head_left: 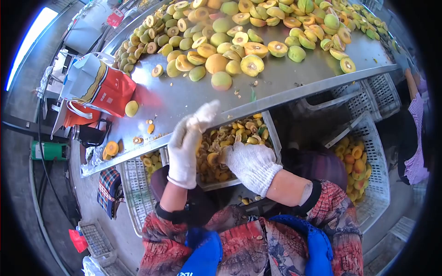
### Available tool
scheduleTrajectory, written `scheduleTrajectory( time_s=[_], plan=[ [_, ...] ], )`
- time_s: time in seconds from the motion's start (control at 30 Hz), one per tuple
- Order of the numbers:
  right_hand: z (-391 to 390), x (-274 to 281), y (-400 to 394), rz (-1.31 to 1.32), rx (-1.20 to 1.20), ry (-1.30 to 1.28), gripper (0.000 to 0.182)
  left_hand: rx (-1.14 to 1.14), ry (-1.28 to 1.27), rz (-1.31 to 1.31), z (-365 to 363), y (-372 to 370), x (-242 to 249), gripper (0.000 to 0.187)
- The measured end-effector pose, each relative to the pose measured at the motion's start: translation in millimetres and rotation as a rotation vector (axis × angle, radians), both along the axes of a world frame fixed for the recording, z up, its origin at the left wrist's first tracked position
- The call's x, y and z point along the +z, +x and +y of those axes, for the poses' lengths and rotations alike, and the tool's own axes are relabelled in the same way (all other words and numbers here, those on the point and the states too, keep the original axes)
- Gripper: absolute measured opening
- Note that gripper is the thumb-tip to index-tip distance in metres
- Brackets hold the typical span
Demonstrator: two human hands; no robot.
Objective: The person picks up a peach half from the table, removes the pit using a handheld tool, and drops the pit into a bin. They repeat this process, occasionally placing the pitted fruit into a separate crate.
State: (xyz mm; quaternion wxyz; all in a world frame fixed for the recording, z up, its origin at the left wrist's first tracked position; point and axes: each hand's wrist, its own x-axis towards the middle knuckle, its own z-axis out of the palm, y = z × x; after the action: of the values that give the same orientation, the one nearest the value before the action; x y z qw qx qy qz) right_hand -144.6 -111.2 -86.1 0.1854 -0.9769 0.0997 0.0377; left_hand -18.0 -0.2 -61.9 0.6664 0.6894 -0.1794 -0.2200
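Observation:
My left hand (184,145), in a white knit glove, is raised at the table's near edge. Its fingers stretch up and to the right, and nothing shows plainly between them. Lower and to the right, my right hand (252,166), gloved too, is closed above a crate (272,133) of cut fruit pieces and brownish scraps. A brownish fruit piece (213,159) appears beside its fingertips; whether it is held is hidden by the glove. Beyond both hands, halved yellow fruit (252,65), which look like peaches, lie cut side up or down on the metal table (170,103).
A red and white bag (108,87) stands at the table's left. Below the table's raised edge, a white crate (375,179) of fruit is at my right and another crate (133,193) at my left. A person in a striped sleeve (415,119) is at far right.

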Motion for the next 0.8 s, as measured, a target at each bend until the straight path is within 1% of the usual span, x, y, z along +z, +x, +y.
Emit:
scheduleTrajectory(
  time_s=[0.03, 0.07, 0.17, 0.2, 0.3, 0.33, 0.4, 0.47, 0.5, 0.57, 0.63, 0.67, 0.7, 0.77, 0.8],
  plan=[
    [-1, 1, -1, -0.025, 0.004, -0.013, 0.019, 0.034, -0.057, 0.086, -10, 3, 13, 0.032],
    [-3, 3, -2, -0.052, 0.008, -0.028, 0.02, 0.028, -0.013, -0.003, -13, 17, 10, 0.031],
    [-3, 3, 0, -0.039, -0.049, -0.022, 0.023, 0.056, -0.08, -0.044, -27, 43, 8, 0.027],
    [-3, 4, 0, -0.03, -0.049, -0.012, 0.025, 0.079, -0.149, 0.029, -26, 55, -1, 0.028],
    [-5, 16, 0, 0.02, -0.055, 0.016, 0.02, 0.086, -0.287, 0.325, -17, 69, -4, 0.029],
    [-4, 15, -1, -0.028, -0.04, 0.006, 0.024, 0.085, -0.28, 0.307, -14, 72, -4, 0.029],
    [-4, 16, -1, 0.002, -0.049, -0.003, 0.026, 0.093, -0.27, 0.265, -5, 77, -1, 0.03],
    [-3, 19, 1, 0.008, -0.042, -0.018, 0.028, 0.163, -0.212, 0.13, 7, 85, 5, 0.025],
    [-1, 10, 2, 0.012, -0.034, -0.087, 0.029, 0.203, -0.18, 0.062, 15, 91, 10, 0.022],
    [-1, 16, 2, 0.014, -0.012, -0.081, 0.017, 0.279, -0.108, -0.106, 37, 108, 20, 0.019],
    [1, 9, 2, -0.025, 0.007, -0.12, 0.012, 0.335, -0.037, -0.296, 62, 132, 37, 0.017],
    [1, 5, 2, -0.024, 0.022, -0.141, 0.011, 0.367, 0.044, -0.451, 70, 138, 48, 0.017],
    [2, 2, 3, -0.023, 0.035, -0.162, 0.011, 0.29, -0.011, -0.692, 99, 187, 27, 0.015],
    [6, 6, 8, 0.025, 0.045, -0.153, 0.012, 0.634, 0.721, -1.132, 137, 214, 30, 0.025],
    [8, 8, 10, 0.05, 0.048, -0.147, 0.014, 0.62, 0.896, -1.066, 153, 231, 26, 0.032]
  ],
)
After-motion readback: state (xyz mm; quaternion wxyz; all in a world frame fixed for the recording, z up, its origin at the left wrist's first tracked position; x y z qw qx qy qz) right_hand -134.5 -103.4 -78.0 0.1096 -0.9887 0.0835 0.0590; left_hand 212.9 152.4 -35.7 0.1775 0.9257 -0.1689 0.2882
